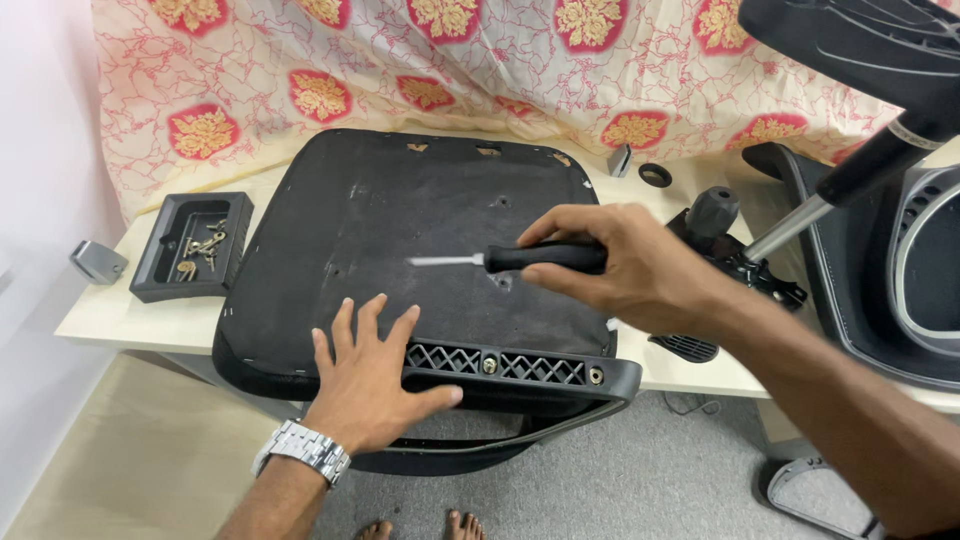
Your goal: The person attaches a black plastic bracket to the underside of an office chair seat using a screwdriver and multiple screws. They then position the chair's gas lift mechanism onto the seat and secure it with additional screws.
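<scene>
On the bench, front edge: an upturned chair seat (420, 240) lies flat, its black plastic bracket (510, 368) overhanging the edge.
Right hand (630, 265): grip clamped around the handle of a screwdriver (520, 259), held level above the seat, tip pointing left.
Left hand (375, 385): fingers spread, palm pressed flat on the seat's front edge; grip apart, holding nothing.
Screwdriver handling: likely light and stiff; the ribbed black handle is the place to hold.
Seat handling: looks bulky and padded underneath, best steadied by the rim.
Left edge: a black tray (190, 245) of screws.
</scene>
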